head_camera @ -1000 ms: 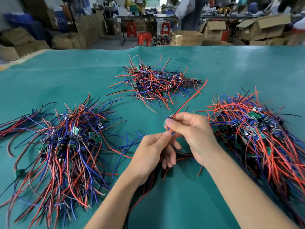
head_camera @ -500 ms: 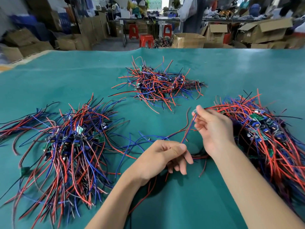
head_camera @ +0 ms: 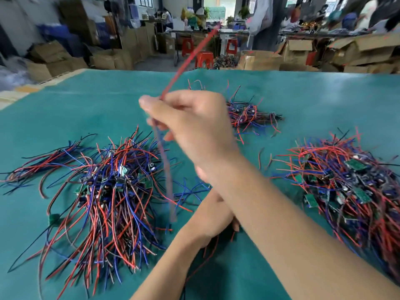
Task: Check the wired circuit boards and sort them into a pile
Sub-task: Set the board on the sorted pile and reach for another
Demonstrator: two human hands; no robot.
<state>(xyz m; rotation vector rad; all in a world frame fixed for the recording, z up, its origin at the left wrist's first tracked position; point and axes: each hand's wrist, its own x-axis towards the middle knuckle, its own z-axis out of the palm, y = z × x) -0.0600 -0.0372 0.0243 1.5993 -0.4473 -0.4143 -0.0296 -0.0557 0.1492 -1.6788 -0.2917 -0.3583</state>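
My right hand (head_camera: pixel 190 126) is raised above the teal table (head_camera: pixel 86 109), crossing leftward over my left forearm. It is shut on a wired circuit board whose red wire (head_camera: pixel 190 55) sticks up and whose blurred blue wire (head_camera: pixel 165 174) hangs down; the board itself is hidden in the fingers. My left hand (head_camera: pixel 214 215) rests low on the table, mostly hidden under my right arm, fingers curled on dark wires. A big pile of wired boards (head_camera: pixel 108 191) lies at the left, another (head_camera: pixel 350 187) at the right, and a smaller one (head_camera: pixel 249 113) farther back.
Cardboard boxes (head_camera: pixel 259 59) and red stools (head_camera: pixel 203 58) stand beyond the table's far edge. A cream strip (head_camera: pixel 28 89) marks the table's left edge. People work at benches in the blurred background.
My right hand lifted from beside the right pile and swung up and left with a wired board. My left hand stayed low near the table and is now covered by the right arm.
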